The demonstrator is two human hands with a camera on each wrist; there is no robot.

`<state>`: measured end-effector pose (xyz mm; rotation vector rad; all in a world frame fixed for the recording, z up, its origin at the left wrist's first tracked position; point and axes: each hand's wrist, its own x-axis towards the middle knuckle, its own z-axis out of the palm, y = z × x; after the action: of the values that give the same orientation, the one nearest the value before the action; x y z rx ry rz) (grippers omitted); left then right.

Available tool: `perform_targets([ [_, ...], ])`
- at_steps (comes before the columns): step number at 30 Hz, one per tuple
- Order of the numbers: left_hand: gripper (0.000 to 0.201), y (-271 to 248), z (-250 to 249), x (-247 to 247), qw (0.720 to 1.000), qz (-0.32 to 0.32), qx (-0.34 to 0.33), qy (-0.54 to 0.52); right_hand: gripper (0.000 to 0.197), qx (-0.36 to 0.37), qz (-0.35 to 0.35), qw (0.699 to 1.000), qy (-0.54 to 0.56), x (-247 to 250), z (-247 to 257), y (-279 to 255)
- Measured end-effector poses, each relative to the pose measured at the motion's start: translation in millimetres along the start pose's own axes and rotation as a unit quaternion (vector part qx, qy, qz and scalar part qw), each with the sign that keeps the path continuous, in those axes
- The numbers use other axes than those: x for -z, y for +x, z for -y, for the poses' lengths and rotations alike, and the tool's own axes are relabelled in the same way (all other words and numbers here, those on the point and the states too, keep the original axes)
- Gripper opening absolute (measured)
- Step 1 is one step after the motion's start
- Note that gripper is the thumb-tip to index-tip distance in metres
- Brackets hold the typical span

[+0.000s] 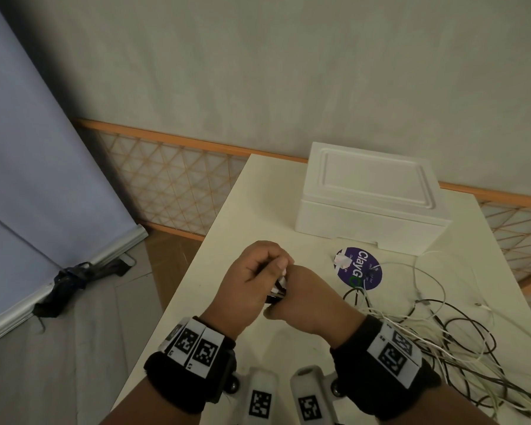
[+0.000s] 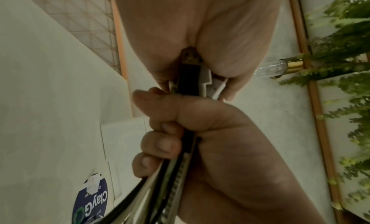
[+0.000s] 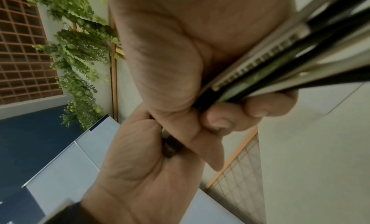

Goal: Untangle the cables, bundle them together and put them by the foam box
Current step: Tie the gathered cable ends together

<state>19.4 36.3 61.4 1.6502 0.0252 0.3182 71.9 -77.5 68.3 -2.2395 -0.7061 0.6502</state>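
Observation:
Over the table's near middle my two hands meet around a gathered bundle of black and white cables (image 1: 278,286). My left hand (image 1: 270,266) pinches the plug ends (image 2: 190,72) between thumb and fingers. Just behind it, my right hand (image 1: 292,302) is curled round the bundle (image 2: 176,176); the right wrist view shows the same grip on the cables (image 3: 280,61) and a dark connector (image 3: 170,149) in my left palm. The rest of the cables (image 1: 442,332) trail loose and looped over the table to the right. The white foam box (image 1: 371,197) stands shut at the table's back.
A round purple sticker (image 1: 359,268) lies on the cream table (image 1: 227,286) in front of the box. The table's left edge drops to the floor, where a blue screen (image 1: 28,179) leans. An orange-framed lattice (image 1: 172,176) runs behind.

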Motion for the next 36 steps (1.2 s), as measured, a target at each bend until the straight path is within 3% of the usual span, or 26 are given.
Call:
perform_targets([
  [2, 0.012, 1, 0, -3, 0.999, -0.027, -0.012, 0.033, 0.026, 0.027, -0.002, 1.0, 0.013, -2, 2, -2],
  [6, 0.016, 1, -2, -12, 0.985, -0.146, -0.009, 0.087, 0.031, 0.059, 0.0, 0.998, 0.018, -7, 7, -4],
  [10, 0.01, 1, -1, -13, 0.978, -0.175, -0.037, 0.105, 0.023, 0.096, -0.016, 0.995, 0.017, -9, 10, -8],
  [12, 0.009, 1, -2, -11, 0.982, -0.15, -0.041, 0.104, 0.02, 0.113, -0.022, 0.993, 0.035, -7, 11, -9],
  [15, 0.013, 0, -7, -3, 0.996, -0.057, -0.019, 0.072, 0.022, 0.094, -0.011, 0.992, 0.082, -1, 9, -11],
  [20, 0.058, -5, -4, 11, 0.997, 0.043, -0.01, -0.059, 0.018, 0.059, 0.007, 0.981, 0.183, 7, 11, -11],
  [23, 0.082, -6, -4, 7, 0.988, 0.077, 0.021, -0.129, 0.018, 0.026, 0.0, 0.986, 0.167, 8, 8, -7],
  [28, 0.095, -1, -6, 14, 0.985, 0.091, 0.027, -0.141, 0.017, 0.052, -0.023, 0.992, 0.117, 6, 3, -4],
  [30, 0.083, 0, -8, 19, 0.987, 0.05, 0.0, -0.156, 0.018, 0.053, -0.036, 0.992, 0.113, 9, 2, -4],
  [33, 0.021, 0, -16, 25, 0.994, -0.036, -0.074, -0.072, 0.032, 0.056, -0.05, 0.993, 0.09, 11, 0, -4],
  [34, 0.008, -1, -19, 27, 0.994, -0.034, -0.1, -0.028, 0.032, 0.06, -0.054, 0.994, 0.076, 11, 0, -4],
  [36, 0.002, -3, -25, 28, 0.987, 0.009, -0.14, 0.083, 0.024, 0.078, -0.065, 0.994, 0.045, 10, 0, -4],
])
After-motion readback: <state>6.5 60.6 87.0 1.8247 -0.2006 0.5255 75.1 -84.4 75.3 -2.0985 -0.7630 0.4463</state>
